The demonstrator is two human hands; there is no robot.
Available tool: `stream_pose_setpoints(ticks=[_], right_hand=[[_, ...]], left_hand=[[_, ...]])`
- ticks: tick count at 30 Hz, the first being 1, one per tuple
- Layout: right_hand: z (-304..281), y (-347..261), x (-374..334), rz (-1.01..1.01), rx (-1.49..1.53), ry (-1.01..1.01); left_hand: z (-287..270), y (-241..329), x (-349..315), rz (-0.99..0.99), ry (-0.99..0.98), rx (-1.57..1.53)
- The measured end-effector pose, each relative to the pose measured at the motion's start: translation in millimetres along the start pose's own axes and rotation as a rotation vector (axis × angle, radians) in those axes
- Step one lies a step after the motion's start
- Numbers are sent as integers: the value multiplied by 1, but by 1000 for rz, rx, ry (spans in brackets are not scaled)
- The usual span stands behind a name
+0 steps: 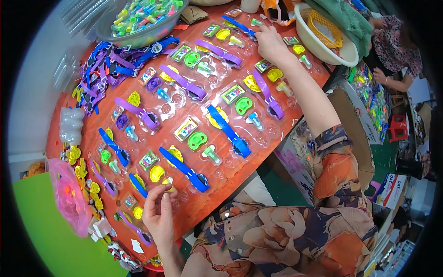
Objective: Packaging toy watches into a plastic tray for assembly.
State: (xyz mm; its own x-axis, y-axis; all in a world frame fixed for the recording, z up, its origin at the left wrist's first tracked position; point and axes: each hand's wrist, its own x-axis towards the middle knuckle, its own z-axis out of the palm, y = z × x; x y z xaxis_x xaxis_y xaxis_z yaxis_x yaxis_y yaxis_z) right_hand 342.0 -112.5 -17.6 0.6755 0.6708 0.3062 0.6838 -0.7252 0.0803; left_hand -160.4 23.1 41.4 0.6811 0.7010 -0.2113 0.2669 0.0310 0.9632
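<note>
At the far side of the table, my right hand (271, 45) reaches out with its fingertips closed on the end of a blue toy watch (239, 27), which lies over a clear plastic tray. Nearer me, my left hand (159, 213) hovers beside a tray, fingers loosely bent and apart, with nothing visible in them. Close to it are a yellow ring-shaped toy (157, 173) and a blue toy watch (184, 170). Several clear trays in rows hold purple or blue toy watches, a green pacifier-shaped toy (243, 105), small tubes (254, 120) and small picture cards (232, 94).
A grey basin (104, 34) of colourful tubes stands at the far left, beside a heap of toy watches (99, 74). A pink plastic bag (67, 198) lies along the left edge. A cream basin (353, 57) with a yellow basket is at the far right. Another person (397, 51) is beyond.
</note>
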Motion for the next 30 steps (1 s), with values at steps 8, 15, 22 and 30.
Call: stream_pose_setpoints(ticks=[8,15,22,30], right_hand=[[-14,-8,-15,-30,-44,67],[-74,-61,-86,-339,382,236],[-101,-131,-206,-248,611,523],[-81,-210,-277,-349,560,367]], left_hand=[[-6,-3,-8,9,33,30],[-13,-14,-18,565,258,735],[-5,-47,-60,1036,265,945],[-1,-106,-71,903,283,1006]])
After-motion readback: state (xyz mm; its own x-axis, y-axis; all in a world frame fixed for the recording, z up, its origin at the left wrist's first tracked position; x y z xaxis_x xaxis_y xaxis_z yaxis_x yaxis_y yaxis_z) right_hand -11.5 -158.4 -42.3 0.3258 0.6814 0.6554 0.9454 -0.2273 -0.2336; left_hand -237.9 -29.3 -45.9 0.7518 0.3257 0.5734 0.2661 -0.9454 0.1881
